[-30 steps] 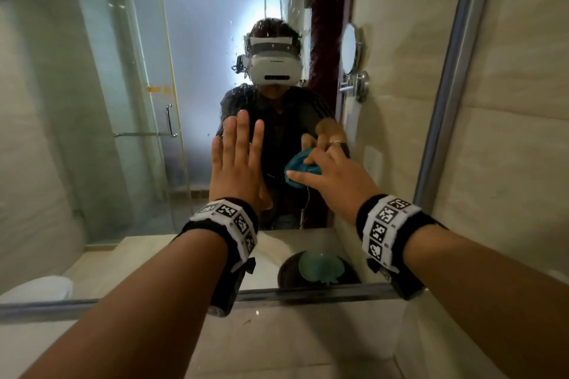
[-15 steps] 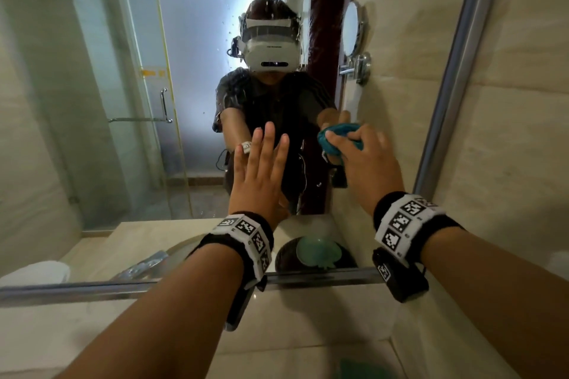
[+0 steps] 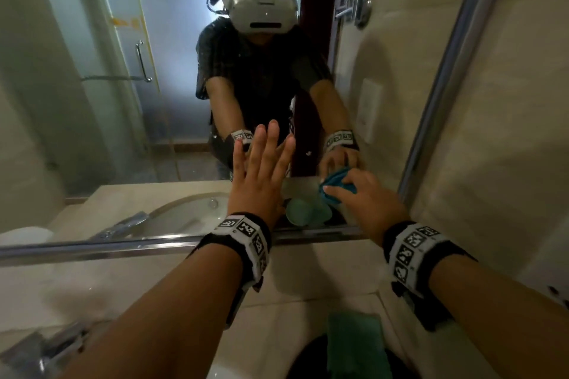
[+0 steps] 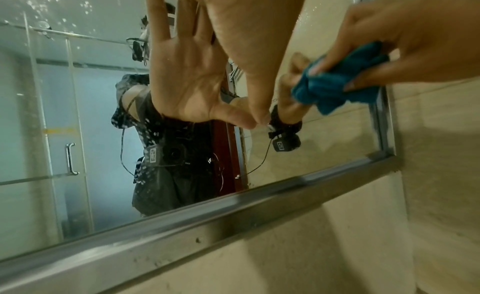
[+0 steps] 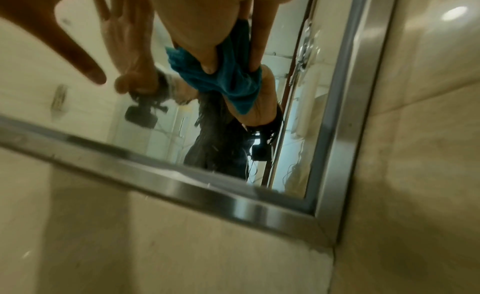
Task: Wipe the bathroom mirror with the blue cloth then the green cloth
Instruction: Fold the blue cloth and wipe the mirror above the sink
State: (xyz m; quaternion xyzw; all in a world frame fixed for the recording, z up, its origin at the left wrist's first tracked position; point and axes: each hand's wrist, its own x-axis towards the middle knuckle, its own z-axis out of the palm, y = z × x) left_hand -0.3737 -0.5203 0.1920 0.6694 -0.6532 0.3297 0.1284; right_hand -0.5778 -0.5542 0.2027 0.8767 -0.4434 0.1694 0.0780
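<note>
The bathroom mirror (image 3: 123, 101) has a steel frame. My right hand (image 3: 363, 197) grips the bunched blue cloth (image 3: 338, 186) and presses it on the glass near the lower right corner. In the right wrist view the thumb and fingers curl round the blue cloth (image 5: 228, 76). My left hand (image 3: 261, 163) lies flat on the glass with straight fingers, just left of the cloth. The left wrist view shows the blue cloth (image 4: 337, 83) against the glass beside the frame's right rail (image 4: 387, 113). The green cloth (image 3: 354, 344) lies on a dark dish (image 3: 308, 363) below the mirror.
The frame's bottom rail (image 3: 123, 248) runs above the beige counter (image 3: 92, 286). A chrome faucet (image 3: 46, 354) stands at the lower left. Tiled wall (image 3: 508, 132) borders the mirror on the right. The glass reflects a person wearing a headset, a shower door and a round wall mirror.
My right hand has carried the blue cloth down from mid-height to the mirror's lower right corner. My left hand has slid lower on the glass, and the view has tilted down.
</note>
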